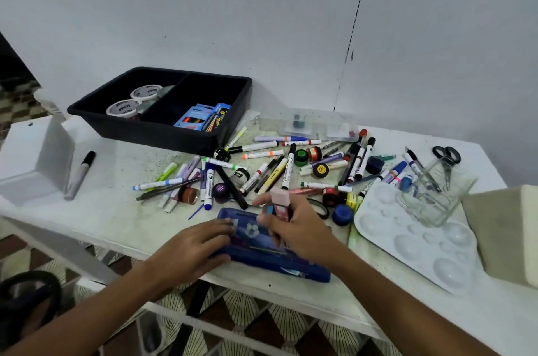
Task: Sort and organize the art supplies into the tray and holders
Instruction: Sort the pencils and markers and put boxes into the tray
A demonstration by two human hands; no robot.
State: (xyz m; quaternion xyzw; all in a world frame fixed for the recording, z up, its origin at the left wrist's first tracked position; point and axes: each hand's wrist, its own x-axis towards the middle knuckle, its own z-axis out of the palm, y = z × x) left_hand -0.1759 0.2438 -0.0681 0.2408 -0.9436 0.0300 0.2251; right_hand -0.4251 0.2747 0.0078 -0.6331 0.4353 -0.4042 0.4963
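Nearest me, the blue pencil case (pixel 270 248) lies at the table's (pixel 116 218) front edge. My left hand (pixel 189 250) rests flat on its left end, fingers relaxed, I judge to steady it. My right hand (pixel 294 227) sits over the case's right half, pinching a pink eraser (pixel 280 200) upright, likely bound for the case. Just behind the case spreads the loose pile of markers (pixel 262 169). Right of the case lie the white palette (pixel 413 242) and a glass holder (pixel 433 195). Farthest behind the case stands the black tray (pixel 163 128), already holding tubs and boxes.
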